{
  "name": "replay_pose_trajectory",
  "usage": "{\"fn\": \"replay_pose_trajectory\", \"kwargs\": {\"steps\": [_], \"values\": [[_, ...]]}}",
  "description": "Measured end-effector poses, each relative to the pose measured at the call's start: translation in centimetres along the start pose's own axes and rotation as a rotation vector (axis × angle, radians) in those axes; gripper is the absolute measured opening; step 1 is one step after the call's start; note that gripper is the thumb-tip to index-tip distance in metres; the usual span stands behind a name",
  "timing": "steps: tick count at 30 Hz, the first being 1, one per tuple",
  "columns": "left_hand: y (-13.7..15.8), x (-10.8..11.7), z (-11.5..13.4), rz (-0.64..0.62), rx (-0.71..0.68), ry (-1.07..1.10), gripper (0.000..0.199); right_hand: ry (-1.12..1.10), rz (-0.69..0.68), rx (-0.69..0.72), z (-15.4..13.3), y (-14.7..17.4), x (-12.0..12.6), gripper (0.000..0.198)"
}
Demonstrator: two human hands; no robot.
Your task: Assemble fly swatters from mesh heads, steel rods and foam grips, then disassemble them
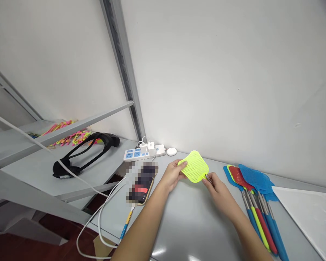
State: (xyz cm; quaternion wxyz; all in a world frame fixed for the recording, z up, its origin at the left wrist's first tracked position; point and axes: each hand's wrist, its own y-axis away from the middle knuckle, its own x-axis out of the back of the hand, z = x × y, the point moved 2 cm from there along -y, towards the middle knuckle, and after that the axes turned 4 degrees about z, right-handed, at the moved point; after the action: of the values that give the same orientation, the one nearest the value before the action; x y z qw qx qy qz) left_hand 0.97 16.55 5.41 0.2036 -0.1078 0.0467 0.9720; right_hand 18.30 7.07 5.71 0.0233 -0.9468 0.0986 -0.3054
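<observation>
While left hand [172,176] pinches swatter [195,166], right [218,189] seemingly holds shaft [208,178].

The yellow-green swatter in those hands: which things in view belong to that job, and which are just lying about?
Likely in the job:
yellow-green swatter, left hand on its head, right hand at its shaft
swatter pile

Apparently just lying about:
phone
power strip
round white object
black frame
colourful bundles
white sheet

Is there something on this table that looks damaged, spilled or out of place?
The held yellow swatter looks intact; nothing looks spilled. Only the white cable looks untidy: loose loops hang past the left edge of the table.
</observation>
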Motion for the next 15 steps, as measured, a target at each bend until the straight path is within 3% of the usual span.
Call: {"fn": "replay_pose_trajectory", "kwargs": {"steps": [8, 15], "values": [[1.8, -5.1, -1.5, 0.000, 0.001, 0.301, 0.046, -0.145, 0.094, 0.041, -1.2, 0.5, -1.6, 0.031], [1.5, -4.8, -1.2, 0.125, -0.053, 0.451, 0.037, -0.174, 0.081, 0.075, -1.8, 0.6, -1.5, 0.028]]}}
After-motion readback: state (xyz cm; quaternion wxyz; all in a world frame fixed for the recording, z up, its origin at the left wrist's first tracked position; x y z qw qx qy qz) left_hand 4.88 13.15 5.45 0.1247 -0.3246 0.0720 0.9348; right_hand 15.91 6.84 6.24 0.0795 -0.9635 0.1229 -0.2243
